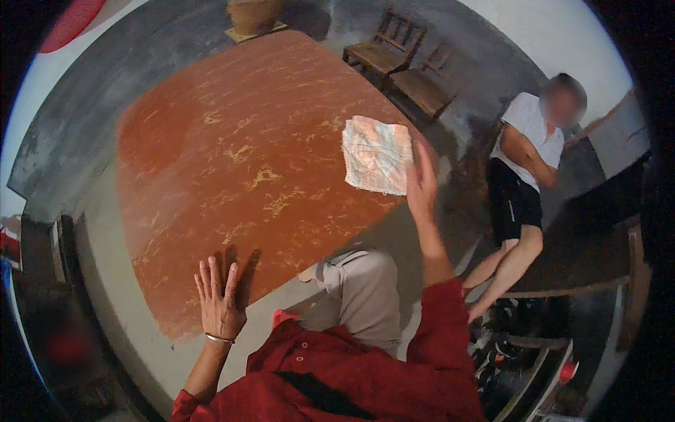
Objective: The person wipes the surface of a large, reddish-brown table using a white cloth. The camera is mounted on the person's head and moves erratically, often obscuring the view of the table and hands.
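A pale pink and white cloth (377, 156), folded into a rough square, is at the right part of the reddish-brown marbled tabletop (211, 176). My right hand (422, 184) grips it along its right edge, with the thumb side partly hidden behind the cloth. Whether the cloth touches the table or hangs just above it, I cannot tell. At the near left edge of the table, my left hand (220, 302) is held with its fingers stretched and spread, holding nothing. A silvery bangle (219, 340) circles that wrist.
Two wooden chairs (385, 46) stand beyond the table's far right side. A large tan pot (253, 15) is behind the far edge. To the right, a person (524, 162) in a white shirt and black shorts has folded arms. A rack of shoes (513, 352) sits at lower right.
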`<control>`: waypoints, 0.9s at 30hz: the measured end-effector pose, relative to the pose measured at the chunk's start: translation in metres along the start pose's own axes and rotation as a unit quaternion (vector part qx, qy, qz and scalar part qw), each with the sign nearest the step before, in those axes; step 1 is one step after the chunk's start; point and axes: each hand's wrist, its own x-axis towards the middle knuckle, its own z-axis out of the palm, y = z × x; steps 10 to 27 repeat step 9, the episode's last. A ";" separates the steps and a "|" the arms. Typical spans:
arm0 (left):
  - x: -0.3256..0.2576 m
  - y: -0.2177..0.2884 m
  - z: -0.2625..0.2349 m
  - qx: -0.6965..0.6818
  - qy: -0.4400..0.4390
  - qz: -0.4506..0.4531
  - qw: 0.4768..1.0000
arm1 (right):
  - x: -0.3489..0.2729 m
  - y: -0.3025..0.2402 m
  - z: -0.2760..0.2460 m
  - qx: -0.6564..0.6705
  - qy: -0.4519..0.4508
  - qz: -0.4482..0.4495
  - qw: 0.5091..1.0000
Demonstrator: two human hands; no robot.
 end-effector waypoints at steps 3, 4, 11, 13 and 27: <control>0.003 0.007 -0.003 -0.006 -0.004 0.007 1.000 | -0.098 0.031 -0.055 0.009 0.184 0.006 0.983; 0.004 0.008 -0.002 -0.007 -0.005 0.009 1.000 | -0.138 0.048 -0.076 0.010 0.229 0.033 0.973; 0.002 0.008 -0.010 -0.002 -0.008 0.010 1.000 | -0.351 0.107 -0.132 -0.190 0.258 0.316 0.893; 0.002 0.008 -0.010 -0.002 -0.008 0.010 1.000 | -0.351 0.107 -0.132 -0.190 0.258 0.316 0.893; 0.002 0.008 -0.010 -0.002 -0.008 0.010 1.000 | -0.351 0.107 -0.132 -0.190 0.258 0.316 0.893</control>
